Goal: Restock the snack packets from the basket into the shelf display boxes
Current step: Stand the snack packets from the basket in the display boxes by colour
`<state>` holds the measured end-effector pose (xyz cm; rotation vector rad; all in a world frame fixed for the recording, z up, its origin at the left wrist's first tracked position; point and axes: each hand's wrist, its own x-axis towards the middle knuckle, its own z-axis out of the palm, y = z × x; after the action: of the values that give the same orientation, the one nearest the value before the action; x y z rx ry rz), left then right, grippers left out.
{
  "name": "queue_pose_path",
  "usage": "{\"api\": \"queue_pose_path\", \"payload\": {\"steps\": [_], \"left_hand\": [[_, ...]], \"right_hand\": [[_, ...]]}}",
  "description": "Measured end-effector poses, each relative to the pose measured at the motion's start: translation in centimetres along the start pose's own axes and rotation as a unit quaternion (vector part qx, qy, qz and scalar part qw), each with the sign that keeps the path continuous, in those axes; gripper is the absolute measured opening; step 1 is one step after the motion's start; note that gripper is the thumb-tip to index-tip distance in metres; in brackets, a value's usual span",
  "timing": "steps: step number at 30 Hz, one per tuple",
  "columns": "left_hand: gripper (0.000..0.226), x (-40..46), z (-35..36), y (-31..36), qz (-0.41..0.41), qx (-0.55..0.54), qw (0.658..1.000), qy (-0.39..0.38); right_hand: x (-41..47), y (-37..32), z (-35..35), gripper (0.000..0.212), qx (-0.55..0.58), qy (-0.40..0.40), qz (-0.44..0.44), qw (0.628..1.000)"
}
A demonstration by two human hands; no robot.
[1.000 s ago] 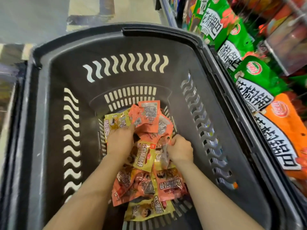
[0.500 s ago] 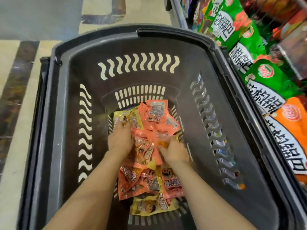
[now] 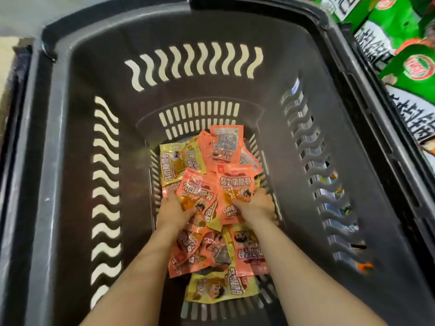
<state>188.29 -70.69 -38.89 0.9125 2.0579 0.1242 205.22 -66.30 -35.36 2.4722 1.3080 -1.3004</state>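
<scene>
Basket (image 3: pixel 70 147): dark plastic, slotted walls, standing on the floor beside the shelf; holds all the packets seen here.

Left hand (image 3: pixel 173 209): deep in the basket, fingers curled round an orange packet (image 3: pixel 196 196) at the top of the pile. A second ago it lay flat on a yellow packet further back; it has since drawn in and gathered.

Packets (image 3: pixel 211 250): orange and yellow, heaped on the basket floor. Several orange ones now stand raised and fanned between the two hands, where earlier they lay loose and flat. Others remain below the wrists, untouched.

Right hand (image 3: pixel 257 203): fingers curled on a second orange packet (image 3: pixel 237 187), touching the left hand's bunch.

Boxes (image 3: pixel 400 22): green, printed, on the shelf at far right, well apart from the hands.

Judgement: a handful is collected, nothing yet lifted clear of the basket. The carry to the boxes looks next; loose edges may slip from so full a grasp.
</scene>
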Motion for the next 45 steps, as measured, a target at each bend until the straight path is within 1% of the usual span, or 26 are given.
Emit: {"api": "queue_pose_path", "payload": {"steps": [3,5,7,10,14,15,17,18,20,21,24,28,31,34,38,43,45], "left_hand": [[0.075,0.1,-0.2,0.1,-0.012,-0.027,1.0,0.001],[0.074,0.0,-0.2,0.3,-0.026,-0.066,0.997,-0.01],[0.073,0.0,-0.2,0.4,-0.039,-0.104,0.994,-0.019],[0.066,-0.1,-0.1,0.3,-0.041,-0.146,0.988,-0.012],[0.061,0.0,-0.7,0.5,-0.057,-0.223,0.973,0.015],[0.06,-0.1,-1.0,0.6,-0.063,-0.242,0.968,0.02],[0.057,-0.7,-1.6,1.2,-0.06,-0.266,0.962,0.028],[0.054,-1.1,-2.0,1.5,-0.05,-0.274,0.96,0.032],[0.051,-2.2,-2.7,2.1,-0.026,-0.291,0.955,0.043],[0.05,-2.9,-3.2,2.5,-0.008,-0.3,0.953,0.048],[0.047,-5.0,-4.6,4.0,0.042,-0.318,0.946,0.053],[0.048,-9.1,-7.1,6.3,0.088,-0.383,0.918,0.053],[0.044,-12.5,-8.9,7.3,0.126,-0.418,0.899,0.031],[0.043,-15.6,-10.3,7.5,0.152,-0.444,0.883,0.006],[0.028,-19.9,-11.1,7.6,0.178,-0.475,0.861,-0.031],[0.031,-26.0,-10.5,8.0,0.215,-0.483,0.846,-0.063],[0.025,-28.4,-9.9,8.2,0.231,-0.49,0.836,-0.087]], "right_hand": [[0.6,0.4,0.6,0.053,0.05,-0.006,0.002,0.999],[0.7,0.5,0.6,0.046,0.078,-0.01,0.009,0.997],[0.9,0.6,0.5,0.045,0.088,-0.019,0.004,0.996],[0.7,0.3,0.6,0.046,0.109,-0.05,-0.011,0.993],[-0.2,-0.4,-0.4,0.038,0.124,-0.042,-0.019,0.991],[-0.5,-0.5,-0.9,0.032,0.138,-0.04,-0.021,0.989],[-1.3,-0.5,-2.0,0.011,0.18,-0.043,-0.025,0.982],[-1.9,-0.5,-2.5,0.009,0.205,-0.043,-0.027,0.977],[-3.0,-0.5,-3.4,0.013,0.263,-0.037,-0.03,0.964],[-3.7,-0.6,-3.8,0.011,0.287,-0.034,-0.029,0.957],[-6.2,-1.0,-5.7,0.011,0.338,-0.025,-0.033,0.94],[-10.8,-1.9,-8.6,0.014,0.38,-0.005,-0.077,0.922],[-14.7,-2.1,-11.0,0.019,0.427,0.008,-0.12,0.896],[-18.8,-1.5,-13.1,0.018,0.456,0.031,-0.153,0.876],[-23.6,1.1,-14.6,0.017,0.481,0.062,-0.169,0.858],[-28.4,5.8,-15.7,0.021,0.536,0.102,-0.175,0.819],[-30.1,7.8,-16.1,0.022,0.558,0.117,-0.18,0.801]]}}
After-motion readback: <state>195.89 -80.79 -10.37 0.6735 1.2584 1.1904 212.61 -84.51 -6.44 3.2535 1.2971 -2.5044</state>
